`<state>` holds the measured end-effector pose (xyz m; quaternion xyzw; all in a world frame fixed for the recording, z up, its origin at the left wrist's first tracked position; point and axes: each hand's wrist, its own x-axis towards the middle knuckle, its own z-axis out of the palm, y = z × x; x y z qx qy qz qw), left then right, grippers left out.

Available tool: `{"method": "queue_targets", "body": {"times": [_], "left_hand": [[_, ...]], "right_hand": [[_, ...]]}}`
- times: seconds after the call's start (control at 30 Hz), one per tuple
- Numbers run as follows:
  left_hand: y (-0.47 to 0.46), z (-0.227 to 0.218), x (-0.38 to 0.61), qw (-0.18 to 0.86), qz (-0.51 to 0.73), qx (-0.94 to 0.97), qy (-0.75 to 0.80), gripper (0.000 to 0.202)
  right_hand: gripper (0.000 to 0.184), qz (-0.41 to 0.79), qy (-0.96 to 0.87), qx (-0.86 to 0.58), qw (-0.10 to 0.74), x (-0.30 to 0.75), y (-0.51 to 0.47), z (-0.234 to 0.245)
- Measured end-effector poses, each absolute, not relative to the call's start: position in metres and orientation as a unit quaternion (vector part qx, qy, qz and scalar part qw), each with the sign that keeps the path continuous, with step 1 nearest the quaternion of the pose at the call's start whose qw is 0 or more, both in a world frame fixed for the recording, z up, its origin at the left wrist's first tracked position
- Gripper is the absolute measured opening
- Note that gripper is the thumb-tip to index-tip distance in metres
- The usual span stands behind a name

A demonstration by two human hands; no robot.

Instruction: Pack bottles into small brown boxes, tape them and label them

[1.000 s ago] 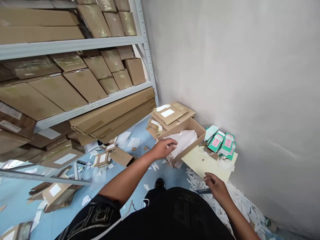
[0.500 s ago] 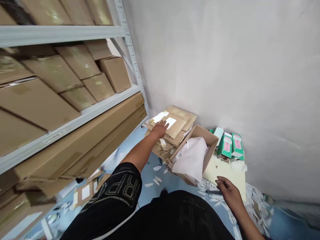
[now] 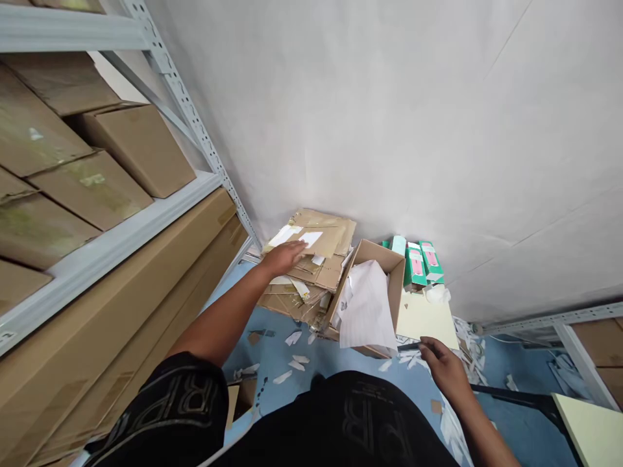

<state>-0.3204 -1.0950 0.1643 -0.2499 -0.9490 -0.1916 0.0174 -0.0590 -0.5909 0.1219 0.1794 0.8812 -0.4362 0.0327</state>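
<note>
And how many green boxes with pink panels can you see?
2: the left green box, just right of the open carton, and the right green box beside it. Others may be hidden behind.

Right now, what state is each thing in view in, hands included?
Cardboard: flattened, stacked.
Left hand: open, fingers at the top of the cardboard.
Right hand: curled; unclear whether it grips anything.
Box: open at the top.
White sheet: crumpled, hanging over the box's rim.
Green cartons: side by side; open or shut unclear.
Scraps: strewn on the floor.
</note>
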Motion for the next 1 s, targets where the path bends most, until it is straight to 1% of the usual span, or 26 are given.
{"method": "queue_targets", "body": {"times": [0.13, 0.2, 0.3, 0.37, 0.47, 0.53, 0.67, 0.73, 0.77, 0.83, 0.9, 1.0], "left_hand": [[-1.095, 0.211, -0.302, 0.189, -0.288, -0.116, -0.932, 0.046], [-1.089, 0.232, -0.29, 0.251, -0.35, -0.056, -0.901, 0.047], [-1.066, 0.257, -0.266, 0.305, -0.471, -0.034, -0.827, 0.05], [-1.039, 0.269, -0.249, 0.305, -0.549, -0.059, -0.776, 0.051], [-0.982, 0.281, -0.22, 0.25, -0.641, -0.099, -0.719, 0.05], [-0.937, 0.284, -0.2, 0.198, -0.686, -0.118, -0.691, 0.051], [-0.837, 0.274, -0.156, 0.039, -0.737, -0.139, -0.66, 0.055], [-0.782, 0.262, -0.134, -0.046, -0.743, -0.149, -0.651, 0.057], [-0.754, 0.254, -0.123, -0.083, -0.742, -0.157, -0.646, 0.057], [-0.696, 0.236, -0.103, -0.149, -0.734, -0.177, -0.639, 0.056], [-0.637, 0.219, -0.085, -0.199, -0.717, -0.206, -0.635, 0.054], [-0.554, 0.203, -0.062, -0.241, -0.689, -0.257, -0.633, 0.052]], "right_hand": [[0.049, -0.421, 0.892, 0.161, 0.024, -0.056, -0.598, 0.121], [0.046, -0.412, 0.899, 0.147, 0.017, -0.05, -0.598, 0.121], [0.044, -0.405, 0.903, 0.143, 0.008, -0.04, -0.591, 0.122], [0.043, -0.408, 0.901, 0.149, -0.007, -0.032, -0.583, 0.125], [0.042, -0.44, 0.881, 0.165, -0.047, -0.021, -0.56, 0.133], [0.045, -0.491, 0.846, 0.185, -0.096, -0.012, -0.536, 0.139], [0.063, -0.601, 0.731, 0.216, -0.241, 0.014, -0.47, 0.158], [0.071, -0.627, 0.69, 0.204, -0.299, 0.035, -0.432, 0.17], [0.072, -0.633, 0.677, 0.195, -0.321, 0.048, -0.413, 0.176], [0.066, -0.644, 0.654, 0.196, -0.347, 0.077, -0.375, 0.184], [0.056, -0.657, 0.62, 0.231, -0.36, 0.11, -0.339, 0.186], [0.045, -0.673, 0.56, 0.307, -0.373, 0.158, -0.293, 0.18]]}}
